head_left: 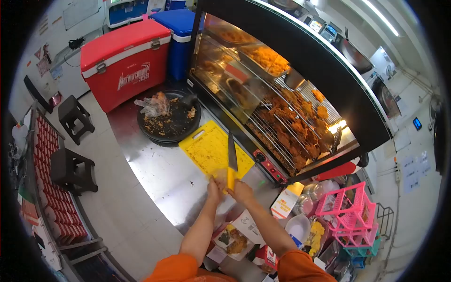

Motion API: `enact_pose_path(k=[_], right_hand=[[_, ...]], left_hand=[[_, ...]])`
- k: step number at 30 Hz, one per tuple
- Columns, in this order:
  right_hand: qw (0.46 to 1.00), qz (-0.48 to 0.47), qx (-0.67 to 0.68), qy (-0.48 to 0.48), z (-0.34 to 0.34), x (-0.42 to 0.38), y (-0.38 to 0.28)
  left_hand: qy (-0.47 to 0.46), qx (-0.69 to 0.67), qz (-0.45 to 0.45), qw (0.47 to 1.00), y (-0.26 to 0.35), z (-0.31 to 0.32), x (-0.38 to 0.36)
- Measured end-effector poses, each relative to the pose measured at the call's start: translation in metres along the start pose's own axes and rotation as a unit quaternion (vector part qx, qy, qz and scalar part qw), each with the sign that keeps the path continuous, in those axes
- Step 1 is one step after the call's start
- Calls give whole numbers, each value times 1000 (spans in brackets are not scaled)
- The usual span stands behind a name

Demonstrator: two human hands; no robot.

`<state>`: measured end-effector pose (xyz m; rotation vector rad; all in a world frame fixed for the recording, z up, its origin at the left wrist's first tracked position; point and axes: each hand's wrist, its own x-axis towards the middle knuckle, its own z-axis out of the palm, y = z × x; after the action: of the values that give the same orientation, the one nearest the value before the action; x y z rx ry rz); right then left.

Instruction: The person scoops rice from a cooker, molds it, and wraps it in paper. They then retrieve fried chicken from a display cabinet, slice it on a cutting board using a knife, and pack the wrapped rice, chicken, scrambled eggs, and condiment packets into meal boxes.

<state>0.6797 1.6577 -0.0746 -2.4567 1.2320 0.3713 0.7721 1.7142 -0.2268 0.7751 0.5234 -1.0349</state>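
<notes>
My right hand [241,191] is closed round the yellow handle of a knife [232,152], its long blade pointing away from me over a yellow cutting board [202,149]. Close beside it, my left hand [214,189] is closed at the board's near edge. A pale, see-through, blurred thing [219,176] shows at its fingers; I cannot make out what it is. Crumbs and grease stains cover the board. Below my forearms, an open paper box [236,243] holds food with a browned piece on it.
A glass warming cabinet [275,164] with fried food stands behind the board. Left of the board is a black round tray [170,131] with crumbs and a plastic bag [156,105]. A red cooler [127,61] stands beyond. Pink baskets [345,211] are stacked at right.
</notes>
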Motion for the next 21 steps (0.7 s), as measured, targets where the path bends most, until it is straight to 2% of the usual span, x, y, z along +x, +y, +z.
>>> enact_pose_path(k=[1, 2, 3, 5, 6, 7, 8, 10, 13, 19, 21], right_hand=[[999, -17, -11, -35, 2, -1, -6], [999, -38, -6, -2, 1, 6, -7], [998, -57, -1, 33, -7, 23, -4], [992, -66, -25, 107, -62, 53, -20], [948, -157, -74, 267, -92, 70, -21], [875, -220, -114, 416, -119, 98, -21], [870, -186, -157, 428, -164, 105, -37], [770, -157, -291, 546, -219, 124, -43], [748, -153, -356, 538, -248, 151, -26], [714, -153, -394, 559, -262, 139, -22], [719, -170, -395, 547, -265, 132, -18]], left_hand=[[7, 122, 77, 989, 3, -16, -9], [14, 243, 150, 958, 10, -33, -22], [19, 359, 220, 907, 21, -46, -37], [51, 506, 429, 747, 54, -61, -95], [62, 567, 449, 688, 58, -86, -97], [70, 624, 463, 626, 61, -113, -101], [33, 651, 497, 573, 68, -132, -102], [-21, 698, 532, 479, 68, -140, -113], [8, 736, 463, 494, 69, -132, -114], [6, 715, 496, 493, 69, -129, -114], [8, 713, 504, 487, 69, -126, -114]])
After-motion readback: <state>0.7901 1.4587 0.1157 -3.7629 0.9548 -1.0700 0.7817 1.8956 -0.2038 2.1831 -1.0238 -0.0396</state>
